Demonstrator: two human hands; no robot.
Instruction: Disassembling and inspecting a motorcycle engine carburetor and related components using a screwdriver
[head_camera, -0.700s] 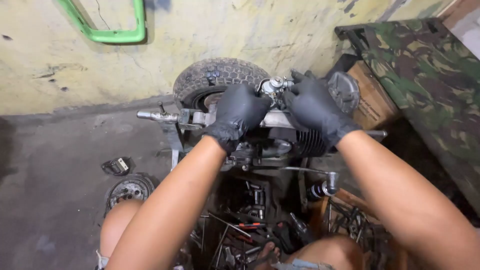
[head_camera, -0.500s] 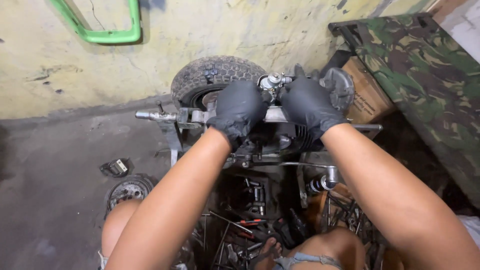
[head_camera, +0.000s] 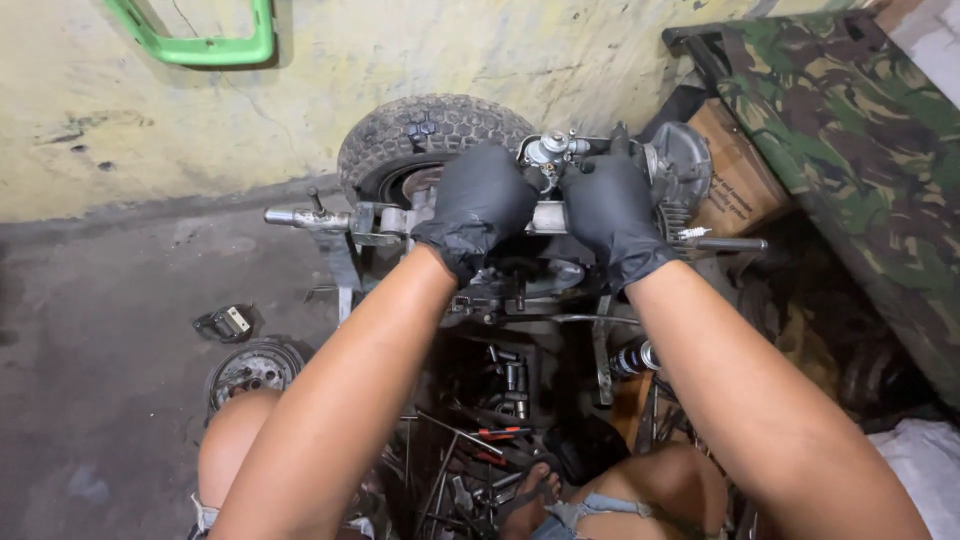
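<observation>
A green frame (head_camera: 195, 40) is hanging on the yellow wall (head_camera: 400, 60) far on the left. Below it, on the gray floor (head_camera: 90, 330), a small black part (head_camera: 224, 322) is lying by itself. Near it, a round metal disc (head_camera: 250, 368) is lying flat, just beside the person's knee.

A metal bar (head_camera: 305, 216) is sticking out to the left from the engine (head_camera: 520, 270). Behind the engine, a black tire (head_camera: 430, 135) is standing up against the wall.

The person is sitting low and reaching both arms out to the engine, which is sitting in the middle, in front of the tire. Both hands are wearing black gloves. The left hand (head_camera: 478, 205) is curling over the top of the engine, with its fingers bent down onto the metal. I cannot tell if it is squeezing anything. The right hand (head_camera: 612, 212) is just beside it, fingers bent over the engine too. Its hold is hidden, so I cannot tell that either. Between the two hands, a small silver part (head_camera: 553, 150) is poking up on top of the engine.

Near the person's feet, lots of tools (head_camera: 480, 440) are lying in a messy pile under the engine.

On the right, a brown cardboard box (head_camera: 735, 185) is leaning beside the engine. Farther right, a green spotty cloth (head_camera: 860, 150) is covering something big.
</observation>
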